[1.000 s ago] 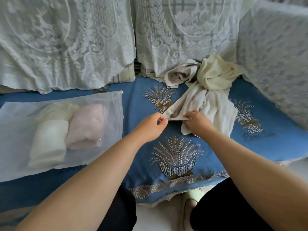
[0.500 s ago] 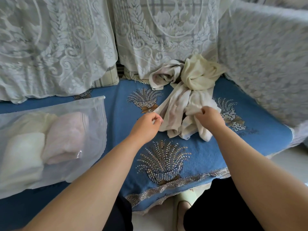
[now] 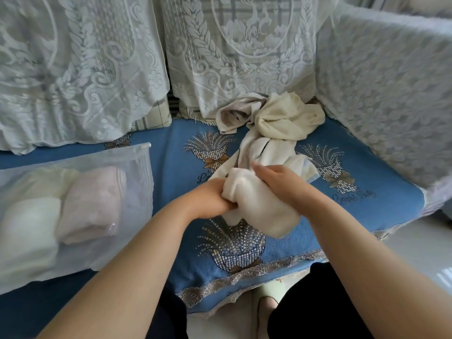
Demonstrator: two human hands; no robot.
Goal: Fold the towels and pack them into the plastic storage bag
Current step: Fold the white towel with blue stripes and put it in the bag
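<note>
A bunched white towel point(image 3: 259, 206) is held over the blue sofa seat point(image 3: 171, 167). My left hand point(image 3: 208, 199) grips its left end with curled fingers. My right hand point(image 3: 281, 179) lies over its upper right side, fingers wrapped around the cloth. Behind it a pile of loose towels, cream point(image 3: 286, 118) and grey-white point(image 3: 234, 113), lies against the backrest. At the left, the translucent plastic storage bag point(image 3: 137, 172) lies flat and holds folded towels, white point(image 3: 29, 226) and pink point(image 3: 93, 201).
Lace covers hang over the backrest cushions point(image 3: 85, 69) and the right armrest point(image 3: 391, 94). The seat's front edge with lace trim point(image 3: 244, 275) runs just before my dark-clothed knees. A slipper point(image 3: 266, 311) shows on the pale floor between them.
Both hands have pulled one white towel away from the pile toward me and bunched it between them. Before, each hand pinched only an edge of the spread cloth.
</note>
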